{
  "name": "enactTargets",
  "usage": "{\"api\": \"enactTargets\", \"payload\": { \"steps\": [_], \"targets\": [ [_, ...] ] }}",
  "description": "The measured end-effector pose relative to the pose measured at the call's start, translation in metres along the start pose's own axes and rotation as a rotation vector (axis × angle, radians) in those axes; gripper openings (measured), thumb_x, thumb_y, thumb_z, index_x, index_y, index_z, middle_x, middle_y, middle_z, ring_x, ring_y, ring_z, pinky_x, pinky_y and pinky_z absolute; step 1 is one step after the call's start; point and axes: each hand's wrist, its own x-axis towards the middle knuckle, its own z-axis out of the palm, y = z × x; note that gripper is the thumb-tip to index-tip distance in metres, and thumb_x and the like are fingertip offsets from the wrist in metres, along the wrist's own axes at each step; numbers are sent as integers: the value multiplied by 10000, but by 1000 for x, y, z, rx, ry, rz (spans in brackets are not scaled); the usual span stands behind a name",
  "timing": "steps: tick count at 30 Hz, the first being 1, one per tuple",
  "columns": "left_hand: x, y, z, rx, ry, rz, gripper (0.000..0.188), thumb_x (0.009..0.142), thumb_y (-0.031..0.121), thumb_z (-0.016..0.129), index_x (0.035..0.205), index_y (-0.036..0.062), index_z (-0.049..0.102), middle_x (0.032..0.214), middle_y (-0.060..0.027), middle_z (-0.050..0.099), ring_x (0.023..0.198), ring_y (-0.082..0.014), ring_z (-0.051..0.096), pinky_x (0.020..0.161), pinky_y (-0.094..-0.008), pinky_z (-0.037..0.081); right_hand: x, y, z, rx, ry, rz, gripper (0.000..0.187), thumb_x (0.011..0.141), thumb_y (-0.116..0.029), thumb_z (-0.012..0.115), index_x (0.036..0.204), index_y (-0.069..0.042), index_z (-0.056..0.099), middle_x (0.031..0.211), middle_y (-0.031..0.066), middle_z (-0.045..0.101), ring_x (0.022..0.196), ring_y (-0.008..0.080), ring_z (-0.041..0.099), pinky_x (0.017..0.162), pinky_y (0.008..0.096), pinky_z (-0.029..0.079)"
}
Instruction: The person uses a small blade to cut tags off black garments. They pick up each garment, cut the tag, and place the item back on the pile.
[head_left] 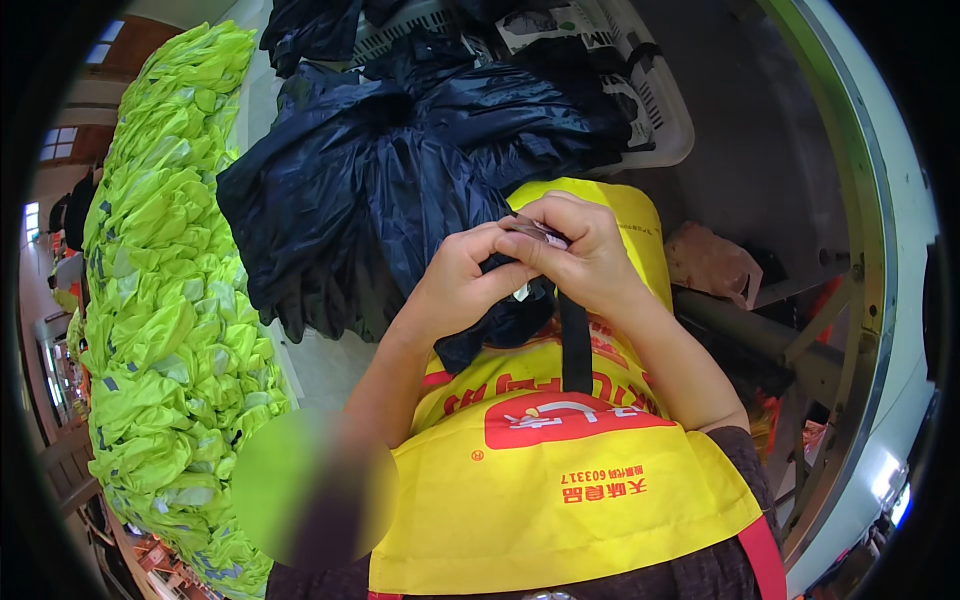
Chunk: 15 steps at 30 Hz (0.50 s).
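Close together over my lap, my left hand (462, 278) and my right hand (592, 252) are both closed, fingertips almost meeting. Between them they pinch a black strap (576, 345) at the edge of a shiny navy garment (385, 170). One length of strap hangs straight down below my right hand. A small pale piece (521, 292) shows under the fingers; its kind is unclear. The fingers cover most of the pinched spot. Folds of the garment spread away from my hands across the work surface, and a dark end droops below my left hand.
A long heap of fluorescent yellow-green garments (170, 290) runs along the left. Behind the navy garment stands a white plastic basket (680, 140) with dark cloth. A yellow and red apron (540, 540) covers my lap. At right are a crumpled plastic bag (710, 262) and a metal frame (870, 290).
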Motion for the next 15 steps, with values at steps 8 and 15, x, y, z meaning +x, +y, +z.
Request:
{"api": "enactTargets", "payload": {
  "steps": [8,15],
  "targets": [
    [5,15,-1,-119,6,-316,128,796,85,647,855,-23,611,733,11,599,689,-37,517,611,-210,432,6,7,-2,-34,41,151,183,784,-160,692,729,-6,609,607,45,524,548,108,480,491,251,359],
    [-2,4,-7,-146,18,-430,105,798,102,659,795,10,609,720,27,595,651,-23,508,569,-191,416,6,8,-44,383,-75,384,249,917,-243,488,942,-29,613,815,-14,560,646,43,480,583,175,378]
  ]
}}
